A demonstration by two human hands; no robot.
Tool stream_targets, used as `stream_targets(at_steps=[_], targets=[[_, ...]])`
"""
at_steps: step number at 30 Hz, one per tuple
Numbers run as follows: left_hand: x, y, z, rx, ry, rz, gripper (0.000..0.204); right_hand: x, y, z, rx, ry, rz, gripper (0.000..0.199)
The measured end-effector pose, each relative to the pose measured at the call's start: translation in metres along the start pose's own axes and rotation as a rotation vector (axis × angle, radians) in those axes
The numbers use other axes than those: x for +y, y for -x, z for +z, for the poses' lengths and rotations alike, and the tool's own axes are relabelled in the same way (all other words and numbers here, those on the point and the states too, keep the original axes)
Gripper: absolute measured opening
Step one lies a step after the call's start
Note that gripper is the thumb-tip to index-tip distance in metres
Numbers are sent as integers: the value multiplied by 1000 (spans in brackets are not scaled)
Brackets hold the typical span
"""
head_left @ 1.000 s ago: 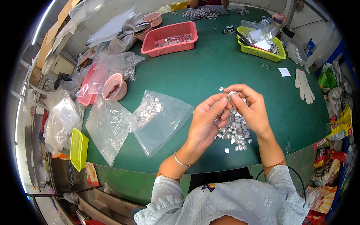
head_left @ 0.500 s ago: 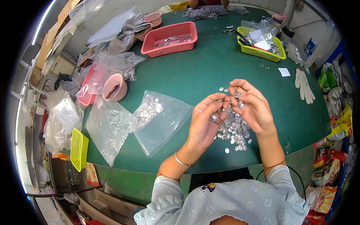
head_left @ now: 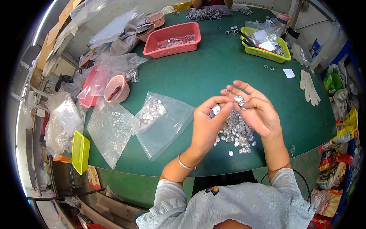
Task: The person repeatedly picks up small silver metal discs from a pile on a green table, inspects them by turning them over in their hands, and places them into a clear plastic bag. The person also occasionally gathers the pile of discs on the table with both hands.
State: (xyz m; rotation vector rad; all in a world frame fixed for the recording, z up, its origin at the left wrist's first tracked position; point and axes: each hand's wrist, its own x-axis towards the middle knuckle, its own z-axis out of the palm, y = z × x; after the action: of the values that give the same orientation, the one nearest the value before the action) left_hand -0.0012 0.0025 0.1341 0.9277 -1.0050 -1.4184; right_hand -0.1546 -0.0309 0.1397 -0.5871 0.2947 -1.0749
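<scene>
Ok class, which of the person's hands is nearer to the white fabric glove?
Right. The right hand is left of the white fabric glove, apart from it; the left hand is farther left.

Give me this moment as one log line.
left hand: holding discs; right hand: holding discs; disc pile: on green table, beneath hands; clear bag with discs: left of hands; pink tray: farther back

Tbl (head_left: 225, 65) ctr free; pink tray (head_left: 177, 52) far-L.

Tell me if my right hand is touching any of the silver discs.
Touching. The head view shows a few silver discs lying directly against the fingers of the right hand, beside its thumb tip.
</scene>
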Motion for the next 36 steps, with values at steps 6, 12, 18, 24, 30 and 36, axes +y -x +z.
stream_targets(at_steps=[6,12,18,24,30,36], targets=[[2,-2,5,26,-623,432,20,1,6,10,-20,41,21,52],[-4,-2,6,31,-755,498,20,3,8,13,-69,135,36,56],[-13,-10,-2,52,-586,533,11,2,9,15,-34,95,47,58],[5,-7,-11,-140,138,-137,16,1,9,14,-10,52,3,58],[8,-8,-3,-117,283,-151,20,1,7,12,19,-15,-32,50],[3,-7,-3,-166,271,-117,19,0,6,11,41,-105,-11,43]])
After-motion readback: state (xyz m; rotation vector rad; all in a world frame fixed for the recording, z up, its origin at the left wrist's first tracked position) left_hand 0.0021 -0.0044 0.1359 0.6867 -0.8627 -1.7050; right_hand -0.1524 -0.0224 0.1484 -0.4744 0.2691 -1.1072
